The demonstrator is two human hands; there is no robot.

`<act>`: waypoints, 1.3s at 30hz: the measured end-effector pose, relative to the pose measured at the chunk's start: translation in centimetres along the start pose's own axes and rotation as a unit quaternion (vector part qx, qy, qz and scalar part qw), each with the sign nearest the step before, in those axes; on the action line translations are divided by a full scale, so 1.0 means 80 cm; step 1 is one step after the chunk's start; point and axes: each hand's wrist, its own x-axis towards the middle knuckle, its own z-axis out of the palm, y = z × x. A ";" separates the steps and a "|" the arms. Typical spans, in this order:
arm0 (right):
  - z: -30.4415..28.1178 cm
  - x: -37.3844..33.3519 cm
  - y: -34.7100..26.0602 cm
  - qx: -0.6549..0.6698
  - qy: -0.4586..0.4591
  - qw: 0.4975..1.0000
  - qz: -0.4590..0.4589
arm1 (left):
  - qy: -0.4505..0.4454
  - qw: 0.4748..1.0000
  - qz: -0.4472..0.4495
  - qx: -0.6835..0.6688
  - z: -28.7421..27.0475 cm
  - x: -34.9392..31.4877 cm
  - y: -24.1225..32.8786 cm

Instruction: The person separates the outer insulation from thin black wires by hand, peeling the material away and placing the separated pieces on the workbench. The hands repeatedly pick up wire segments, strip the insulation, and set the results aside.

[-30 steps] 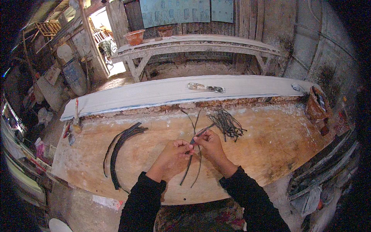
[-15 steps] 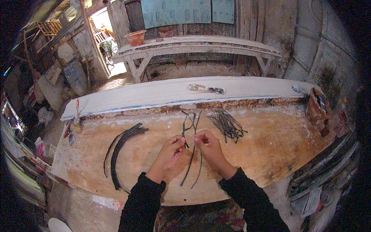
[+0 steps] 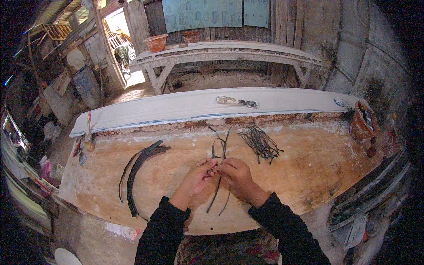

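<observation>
Both my hands meet over the middle of a wooden board [image 3: 304, 176], pinching thin black strips [image 3: 224, 143]. My left hand [image 3: 194, 176] has its thumb and fingertips closed on the strips. Right against it, my right hand [image 3: 238, 174] grips them too, its fingers curled inward. Loose ends of the strips fan out beyond my fingers and trail back toward me on the wood. A curved bundle of long black strips [image 3: 132, 183] lies to the left. To the right rests a pile of shorter, knotted-looking black strips [image 3: 261, 143].
Behind the board runs a long white surface [image 3: 176, 106] with a stained, flat-handled tool [image 3: 237, 102] on it. A brush [image 3: 88, 137] stands at the left edge, and a reddish-brown container [image 3: 364, 121] at the right. A white bench [image 3: 229, 56] holding orange pots [image 3: 156, 43] stands farther back.
My right hand has come down and left to meet my left hand, closing the gap between them. The two bundles on the board stay where they were.
</observation>
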 end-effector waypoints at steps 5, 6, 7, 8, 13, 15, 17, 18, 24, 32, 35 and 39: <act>0.018 -0.004 -0.006 0.175 0.085 0.960 0.201 | 0.022 0.999 0.044 0.004 0.016 -0.006 0.002; 0.020 -0.005 -0.003 0.207 0.091 0.943 0.245 | 0.039 0.998 0.049 0.016 0.021 -0.009 0.004; 0.024 -0.006 0.004 0.238 0.096 0.922 0.289 | 0.056 0.997 0.055 0.027 0.024 -0.010 0.005; 0.028 -0.007 0.010 0.270 0.099 0.899 0.330 | 0.058 0.995 0.062 0.045 0.022 -0.009 0.004; 0.025 0.000 0.014 0.479 0.128 0.765 0.411 | 0.084 0.970 0.104 0.202 0.019 -0.007 0.004; 0.022 0.001 0.012 0.503 0.118 0.735 0.439 | 0.092 0.962 0.137 0.216 0.020 -0.005 0.002; 0.021 0.000 0.016 0.495 0.088 0.737 0.452 | 0.093 0.958 0.169 0.212 0.023 -0.005 0.001; 0.021 0.000 0.015 0.491 0.073 0.743 0.449 | 0.090 0.958 0.185 0.200 0.027 -0.008 0.002; 0.022 -0.004 0.021 0.485 -0.002 0.759 0.434 | 0.043 0.945 0.238 0.221 0.025 -0.010 0.007; 0.017 0.000 0.013 0.514 -0.038 0.729 0.450 | 0.046 0.940 0.247 0.229 0.014 -0.004 0.002; 0.018 -0.001 0.015 0.533 -0.012 0.711 0.458 | 0.060 0.943 0.244 0.220 0.018 -0.004 0.004; 0.020 -0.002 0.019 0.559 0.012 0.699 0.445 | 0.052 0.948 0.209 0.235 0.012 -0.003 0.006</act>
